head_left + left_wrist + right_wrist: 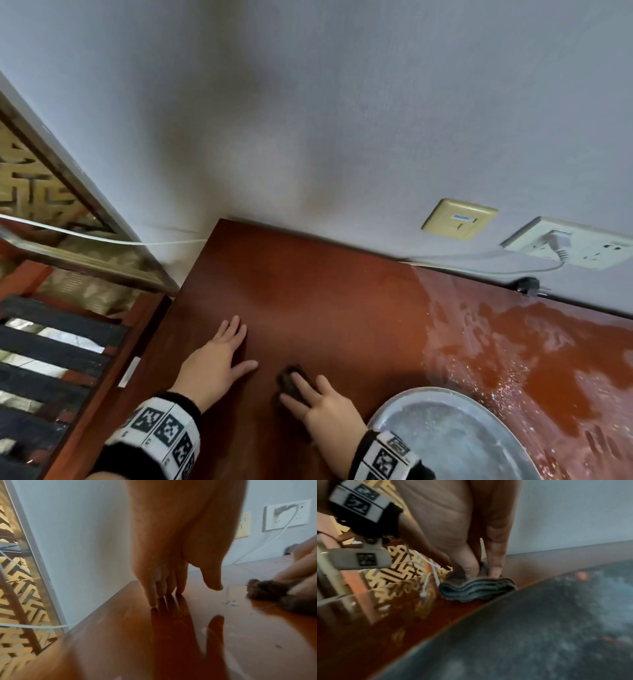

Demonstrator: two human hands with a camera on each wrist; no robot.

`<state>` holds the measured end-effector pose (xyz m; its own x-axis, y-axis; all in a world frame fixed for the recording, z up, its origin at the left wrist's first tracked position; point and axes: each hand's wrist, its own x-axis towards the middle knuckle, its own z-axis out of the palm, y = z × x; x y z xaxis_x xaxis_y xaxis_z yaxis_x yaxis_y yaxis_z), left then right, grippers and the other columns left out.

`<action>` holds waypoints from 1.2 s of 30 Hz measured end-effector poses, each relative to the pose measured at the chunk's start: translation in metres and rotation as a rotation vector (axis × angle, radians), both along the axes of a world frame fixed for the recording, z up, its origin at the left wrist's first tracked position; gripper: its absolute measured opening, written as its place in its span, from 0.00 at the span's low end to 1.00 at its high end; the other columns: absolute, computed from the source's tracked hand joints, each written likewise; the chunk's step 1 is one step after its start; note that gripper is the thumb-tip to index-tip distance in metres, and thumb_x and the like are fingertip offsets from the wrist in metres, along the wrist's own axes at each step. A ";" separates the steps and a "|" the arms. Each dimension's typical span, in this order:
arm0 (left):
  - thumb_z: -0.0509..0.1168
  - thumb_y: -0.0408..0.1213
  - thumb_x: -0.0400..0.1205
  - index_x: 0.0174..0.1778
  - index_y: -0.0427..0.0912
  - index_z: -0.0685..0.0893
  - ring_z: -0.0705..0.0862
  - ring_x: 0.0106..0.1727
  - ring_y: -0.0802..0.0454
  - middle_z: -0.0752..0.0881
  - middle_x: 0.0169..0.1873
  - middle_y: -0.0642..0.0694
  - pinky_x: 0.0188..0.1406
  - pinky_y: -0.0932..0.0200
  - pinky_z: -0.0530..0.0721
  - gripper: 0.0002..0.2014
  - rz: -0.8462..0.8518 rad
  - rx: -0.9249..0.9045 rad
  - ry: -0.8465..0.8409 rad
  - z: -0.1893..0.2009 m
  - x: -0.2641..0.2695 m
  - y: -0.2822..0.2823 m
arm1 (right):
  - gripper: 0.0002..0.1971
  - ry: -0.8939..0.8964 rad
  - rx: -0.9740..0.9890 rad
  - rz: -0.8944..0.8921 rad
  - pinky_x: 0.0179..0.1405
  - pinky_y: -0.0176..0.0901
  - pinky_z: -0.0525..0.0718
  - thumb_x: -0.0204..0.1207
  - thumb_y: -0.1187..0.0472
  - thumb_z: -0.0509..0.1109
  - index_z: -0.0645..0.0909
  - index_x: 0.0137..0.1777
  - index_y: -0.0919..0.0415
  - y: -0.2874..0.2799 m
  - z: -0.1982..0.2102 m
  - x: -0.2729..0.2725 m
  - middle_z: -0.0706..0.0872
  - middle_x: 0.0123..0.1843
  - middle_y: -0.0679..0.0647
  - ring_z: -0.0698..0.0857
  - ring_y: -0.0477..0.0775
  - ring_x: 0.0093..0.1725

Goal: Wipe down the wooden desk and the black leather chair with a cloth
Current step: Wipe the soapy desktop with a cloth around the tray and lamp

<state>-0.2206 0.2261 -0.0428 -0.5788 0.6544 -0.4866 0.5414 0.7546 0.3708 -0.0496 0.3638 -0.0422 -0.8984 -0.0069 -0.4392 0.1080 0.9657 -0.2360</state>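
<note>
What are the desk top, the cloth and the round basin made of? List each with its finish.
Desk top: reddish-brown wood or veneer, glossy; it mirrors the left hand.
Cloth: dark, fuzzy folded fabric, likely towel, under the right hand.
Basin: dull grey, looks like metal.

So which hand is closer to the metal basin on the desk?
Right. The right hand presses the cloth just beside the metal basin; the left hand rests flat on the desk, farther away.

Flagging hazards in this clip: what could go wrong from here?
1. The right hand presses the folded dark cloth right beside the round grey metal basin; a sideways stroke could knock it.
2. The wet patch on the red-brown wooden desk reaches toward the white wall socket and its cable.
</note>
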 end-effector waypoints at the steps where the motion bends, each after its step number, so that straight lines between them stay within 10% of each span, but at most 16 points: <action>1: 0.57 0.54 0.84 0.84 0.49 0.50 0.43 0.83 0.58 0.43 0.83 0.54 0.79 0.59 0.60 0.35 -0.026 -0.006 -0.003 0.002 0.004 -0.003 | 0.34 0.004 -0.074 -0.017 0.49 0.43 0.85 0.60 0.49 0.79 0.77 0.69 0.43 0.000 -0.003 0.001 0.75 0.75 0.50 0.81 0.61 0.60; 4: 0.56 0.51 0.86 0.83 0.51 0.52 0.46 0.83 0.57 0.43 0.83 0.56 0.80 0.59 0.58 0.31 -0.088 -0.021 -0.019 0.008 0.016 -0.020 | 0.40 0.093 0.048 -0.153 0.64 0.39 0.69 0.57 0.56 0.83 0.74 0.72 0.50 0.054 -0.002 -0.009 0.70 0.78 0.53 0.77 0.57 0.69; 10: 0.55 0.47 0.87 0.82 0.54 0.59 0.47 0.83 0.63 0.47 0.82 0.60 0.81 0.62 0.51 0.26 -0.170 -0.011 -0.046 0.014 0.041 -0.068 | 0.37 -0.156 0.237 -0.540 0.65 0.45 0.76 0.72 0.55 0.72 0.60 0.79 0.46 0.120 0.015 -0.020 0.68 0.77 0.53 0.75 0.64 0.66; 20: 0.57 0.45 0.86 0.73 0.57 0.76 0.70 0.76 0.59 0.71 0.76 0.56 0.72 0.66 0.65 0.18 0.118 0.083 0.071 0.017 0.038 -0.132 | 0.29 -0.030 -0.097 0.110 0.71 0.60 0.71 0.80 0.67 0.58 0.59 0.80 0.50 -0.110 0.004 -0.089 0.54 0.83 0.53 0.61 0.67 0.74; 26: 0.64 0.43 0.83 0.82 0.56 0.54 0.56 0.82 0.61 0.53 0.82 0.59 0.78 0.67 0.57 0.34 0.167 0.138 -0.041 0.003 0.041 -0.151 | 0.36 -0.024 0.093 -0.183 0.70 0.48 0.72 0.74 0.61 0.70 0.59 0.80 0.46 -0.022 0.010 -0.145 0.59 0.82 0.51 0.68 0.65 0.69; 32: 0.71 0.47 0.76 0.79 0.56 0.28 0.68 0.77 0.55 0.31 0.77 0.64 0.68 0.60 0.75 0.56 0.290 0.182 -0.079 0.007 0.051 -0.151 | 0.33 0.068 0.002 0.344 0.67 0.51 0.73 0.78 0.67 0.62 0.57 0.81 0.46 -0.104 0.011 -0.132 0.53 0.84 0.48 0.65 0.63 0.69; 36: 0.72 0.47 0.77 0.80 0.57 0.29 0.74 0.73 0.52 0.30 0.76 0.63 0.64 0.61 0.77 0.55 0.287 0.138 -0.110 0.013 0.048 -0.152 | 0.32 0.050 0.042 0.006 0.69 0.53 0.73 0.78 0.64 0.64 0.60 0.79 0.45 -0.072 0.005 -0.173 0.59 0.82 0.50 0.66 0.65 0.71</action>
<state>-0.1726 0.0742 -0.0296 -0.6979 0.5363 -0.4748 0.2653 0.8093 0.5241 -0.2229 0.2917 -0.0370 -0.9190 0.0049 -0.3942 0.0911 0.9755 -0.2003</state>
